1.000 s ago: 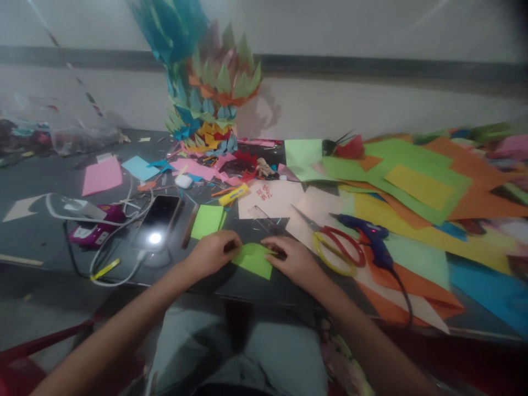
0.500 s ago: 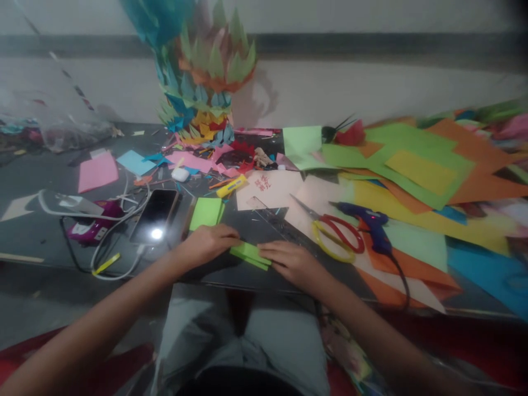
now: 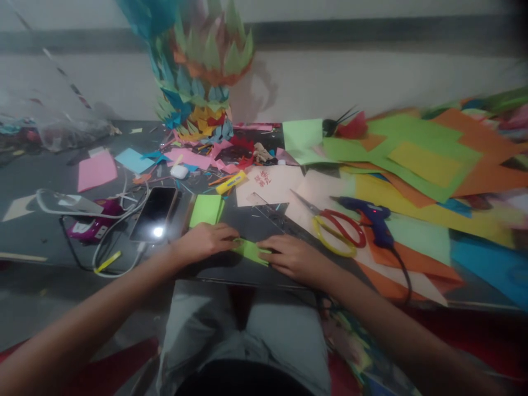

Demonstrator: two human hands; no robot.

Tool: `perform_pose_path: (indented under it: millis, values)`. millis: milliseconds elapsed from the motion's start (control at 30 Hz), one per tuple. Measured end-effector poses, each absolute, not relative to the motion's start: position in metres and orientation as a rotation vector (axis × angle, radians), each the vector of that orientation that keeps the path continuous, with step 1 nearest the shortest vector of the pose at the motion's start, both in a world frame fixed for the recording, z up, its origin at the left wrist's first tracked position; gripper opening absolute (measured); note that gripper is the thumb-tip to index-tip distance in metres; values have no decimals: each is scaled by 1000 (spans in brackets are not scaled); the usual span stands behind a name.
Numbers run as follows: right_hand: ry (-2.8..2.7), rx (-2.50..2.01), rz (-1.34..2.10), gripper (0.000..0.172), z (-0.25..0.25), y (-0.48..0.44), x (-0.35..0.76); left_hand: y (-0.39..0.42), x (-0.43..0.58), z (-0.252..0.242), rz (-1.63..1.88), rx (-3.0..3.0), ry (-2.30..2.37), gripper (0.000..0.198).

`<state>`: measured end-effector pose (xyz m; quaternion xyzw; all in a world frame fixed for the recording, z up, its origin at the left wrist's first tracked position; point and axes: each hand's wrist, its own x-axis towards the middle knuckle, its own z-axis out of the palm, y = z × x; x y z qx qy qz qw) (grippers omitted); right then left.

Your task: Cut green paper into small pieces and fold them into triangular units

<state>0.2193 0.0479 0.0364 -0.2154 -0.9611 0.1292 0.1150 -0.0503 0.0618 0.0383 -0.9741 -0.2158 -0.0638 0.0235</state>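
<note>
A small folded strip of green paper [image 3: 252, 251] lies on the dark table near its front edge. My left hand [image 3: 205, 242] has its fingertips closed on the paper's left end. At the right end, my right hand [image 3: 293, 257] grips the paper between thumb and fingers; the thumbs are mostly hidden. Just behind my left hand sits a stack of green paper pieces [image 3: 207, 209]. Scissors [image 3: 337, 228] with one red and one yellow handle lie to the right of my right hand, beside a dark blue glue gun [image 3: 373, 214].
A phone [image 3: 154, 213] with a white cable lies at left, near a purple power strip [image 3: 95, 223]. A yellow cutter [image 3: 231, 182] rests among scraps. Behind stands a tall folded-paper model [image 3: 202, 82]. Coloured sheets [image 3: 424, 159] cover the right side.
The green paper's folds have pressed closer together, and its long edge looks narrower. Both hands stay at its two ends. The view has shifted slightly.
</note>
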Motion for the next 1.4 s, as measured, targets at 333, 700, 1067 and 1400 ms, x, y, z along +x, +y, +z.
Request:
perform_pose_path:
  millis: [333,700,1067,1400]
  values:
    - [-2811,-561,335,27,38,47,218,62,-51,39,-218,-3043,-617,27]
    - [-2954,-490,356,29,43,55,214,51,-36,45,-68,-2970,-682,21]
    - [-2925,-782,399,24,62,42,204,22,-25,43,-179,-3015,-1144,42]
    - [-2863,-940,467,24,61,33,215,22,-36,31,-516,-2902,-1561,32]
